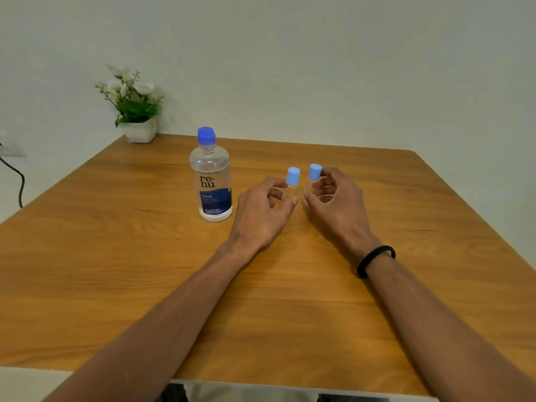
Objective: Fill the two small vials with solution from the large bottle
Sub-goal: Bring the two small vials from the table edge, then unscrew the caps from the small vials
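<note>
A large clear bottle (211, 181) with a blue cap and a blue label stands upright on the wooden table (116, 271), left of centre. Right of it stand two small clear vials with light-blue caps. My left hand (261, 210) curls its thumb and fingers round the left vial (292, 181). My right hand (333, 198) holds the right vial (314, 174) in the same way. Both vials are capped and upright, close side by side, their clear bodies mostly hidden by my fingers.
A small white pot with white flowers (136, 111) sits at the table's far left corner by the wall. A black cable (17, 181) hangs at the left edge. A black band (375, 259) circles my right wrist.
</note>
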